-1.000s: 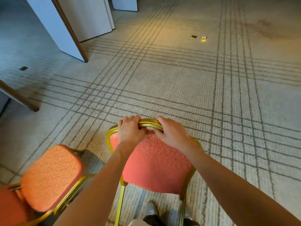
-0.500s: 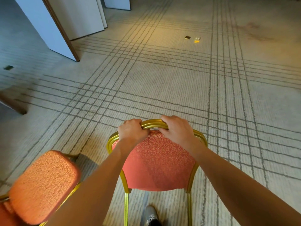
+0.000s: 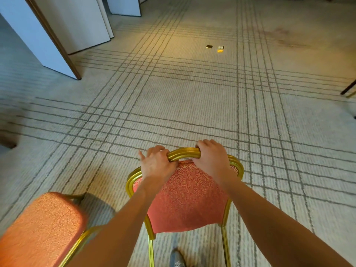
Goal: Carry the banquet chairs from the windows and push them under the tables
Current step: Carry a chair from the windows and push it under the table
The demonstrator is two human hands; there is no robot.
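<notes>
Banquet chair [image 3: 185, 197] stood right in front of me, low on the carpet [image 3: 173, 103], its red padded back toward me and its gold legs running out of view, so I could not tell whether they were lifted. My left hand [image 3: 157, 166] and right hand [image 3: 212, 160] were both wrapped over the gold top rail, close together at its crown, with one finger of the left sticking out loose.

With so narrow a grip, I judged the chair could twist or swing and slip from me. A second chair [image 3: 40, 226] sat just beside it on my left, and a gold leg might have knocked or hooked its frame. My shoe [image 3: 176, 260] was between the legs, so a stride could have kicked them. If the legs dragged, the carpet pile might have snagged them. Two small floor plates [image 3: 209, 46] lay well ahead, and the partition panels [image 3: 73, 26] stood toward the carpet's far left corner, both something to steer wide of. A dark leg [image 3: 348, 87] showed at the right edge.

I could read no brand, label or writing anywhere
</notes>
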